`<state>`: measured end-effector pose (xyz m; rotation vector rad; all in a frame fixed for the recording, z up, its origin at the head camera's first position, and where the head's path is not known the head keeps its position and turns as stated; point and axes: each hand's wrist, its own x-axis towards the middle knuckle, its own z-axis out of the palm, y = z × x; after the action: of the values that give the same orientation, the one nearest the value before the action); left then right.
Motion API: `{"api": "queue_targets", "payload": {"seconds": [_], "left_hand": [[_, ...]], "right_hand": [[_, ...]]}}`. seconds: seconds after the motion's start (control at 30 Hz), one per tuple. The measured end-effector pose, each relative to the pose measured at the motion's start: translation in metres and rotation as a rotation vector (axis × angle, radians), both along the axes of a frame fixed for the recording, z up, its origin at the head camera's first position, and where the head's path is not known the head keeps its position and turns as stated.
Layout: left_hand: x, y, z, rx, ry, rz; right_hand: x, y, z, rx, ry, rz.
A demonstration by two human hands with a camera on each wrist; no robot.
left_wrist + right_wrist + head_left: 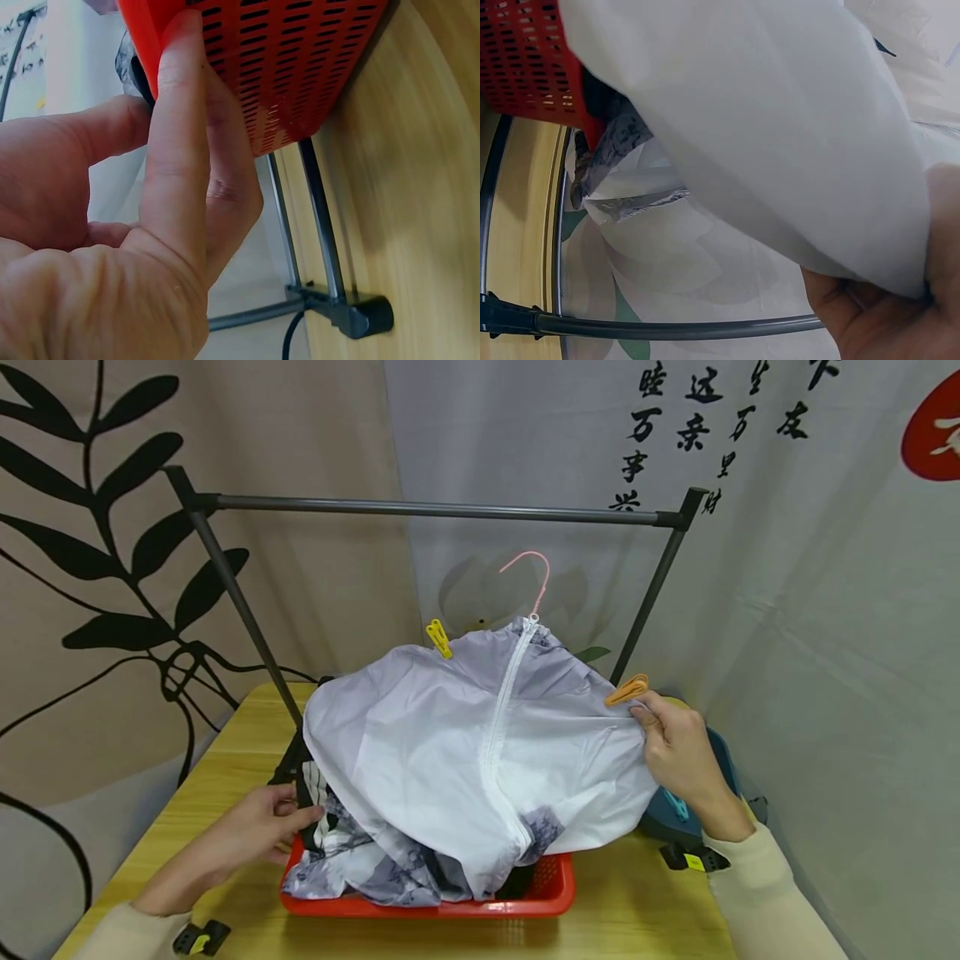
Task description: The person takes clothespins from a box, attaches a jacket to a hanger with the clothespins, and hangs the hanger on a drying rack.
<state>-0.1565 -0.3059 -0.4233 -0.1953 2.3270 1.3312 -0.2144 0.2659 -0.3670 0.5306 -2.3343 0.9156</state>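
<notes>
A pale grey-white zip jacket (420, 735) with a dark marbled pattern at its hem hangs on a pink hanger (542, 578), draped over a red basket (555, 889). My right hand (675, 743) pinches the jacket's right-hand edge, beside an orange clothespin (628, 690); in the right wrist view its fingers curl round the white cloth (780, 135). At the basket's left end is my left hand (251, 827), fingers against the outer wall and thumb at the rim by dark cloth. A yellow clothespin (438, 638) is clipped on the other shoulder.
A dark metal rack (420, 508) stands behind the basket, its crossbar above the hanger's hook. Patterned clothes (360, 868) fill the basket on the wooden table (622, 910). A blue container (663, 818) sits behind the right forearm. Curtains with printed leaves and writing hang behind.
</notes>
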Motion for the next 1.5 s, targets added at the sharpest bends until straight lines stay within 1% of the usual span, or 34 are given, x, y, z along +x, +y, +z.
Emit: {"api": "queue_targets", "payload": {"seconds": [0.13, 0.3, 0.43, 0.73, 1.0, 1.2, 1.4, 1.43, 1.5], "left_hand": [[0.001, -0.008, 0.002, -0.042, -0.012, -0.002], [0.003, -0.018, 0.003, -0.036, -0.015, -0.004], [0.002, -0.027, 0.004, -0.037, -0.022, 0.0], [0.003, -0.051, 0.01, -0.111, -0.053, -0.021], [0.005, -0.071, 0.016, -0.116, -0.077, -0.017], [0.006, -0.072, 0.018, -0.141, -0.071, -0.016], [0.008, -0.065, 0.021, -0.171, -0.06, 0.009], [0.008, -0.064, 0.023, -0.184, -0.05, 0.016], [0.008, -0.062, 0.026, -0.241, 0.006, 0.014]], "right_hand": [[0.001, 0.0, -0.002, -0.003, -0.008, 0.002], [0.001, 0.001, -0.003, 0.001, -0.015, 0.004], [0.001, 0.003, -0.003, 0.008, -0.02, 0.001], [-0.001, 0.005, -0.004, 0.005, -0.012, -0.001], [-0.001, 0.005, -0.003, -0.008, -0.027, -0.008], [-0.002, 0.006, -0.001, -0.019, -0.029, -0.008], [-0.005, 0.005, -0.002, -0.033, -0.022, -0.016], [-0.005, 0.005, -0.002, -0.034, -0.02, -0.019], [-0.005, 0.005, -0.002, -0.037, -0.018, -0.023]]}}
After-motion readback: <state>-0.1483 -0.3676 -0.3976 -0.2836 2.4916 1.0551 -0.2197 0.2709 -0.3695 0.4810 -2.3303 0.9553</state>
